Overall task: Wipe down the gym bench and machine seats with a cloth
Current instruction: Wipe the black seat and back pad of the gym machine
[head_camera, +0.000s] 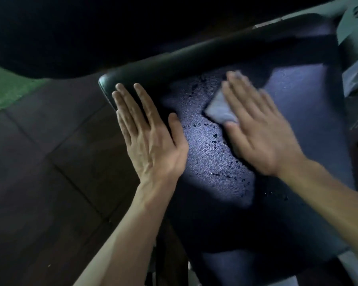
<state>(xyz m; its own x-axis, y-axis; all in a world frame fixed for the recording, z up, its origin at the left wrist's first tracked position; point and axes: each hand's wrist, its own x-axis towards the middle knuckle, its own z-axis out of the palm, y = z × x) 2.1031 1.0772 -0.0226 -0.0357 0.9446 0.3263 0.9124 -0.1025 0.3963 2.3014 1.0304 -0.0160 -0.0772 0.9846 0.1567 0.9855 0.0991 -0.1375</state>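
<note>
Pressing cloth (220,109) onto wet bench (298,104) with flat right hand (260,129); resting left hand (151,137), fingers straight, along left edge, leaving open room rightward.

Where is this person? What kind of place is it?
Most likely a gym. The right hand presses a cloth on a black padded seat next to a grey metal frame. The floor has dark tiles that look like rubber, beside green turf.

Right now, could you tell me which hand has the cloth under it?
The right hand, pressing the grey cloth; the left hand rests bare on the seat.
</note>
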